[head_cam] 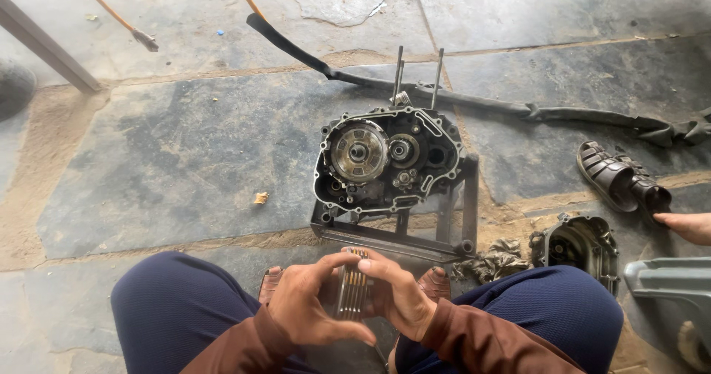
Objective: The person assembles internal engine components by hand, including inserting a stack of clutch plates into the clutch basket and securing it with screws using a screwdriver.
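Left hand (307, 307) and right hand (396, 296) grip one stack of plates (355, 289). One engine case (389, 159) on one metal stand (459, 218), one cover (581, 244); stone floor (178, 152).

A long black rubber strip (459, 101) lies across the grey stone slab floor (185, 159). 1 dark brown strapped sandal (621, 178) rests at the right, just beside a bare foot (685, 226). A dark metal engine side cover (578, 246) sits near a crumpled dirty rag (495, 259). 1 grey plastic panel (670, 292) lies at the right edge.
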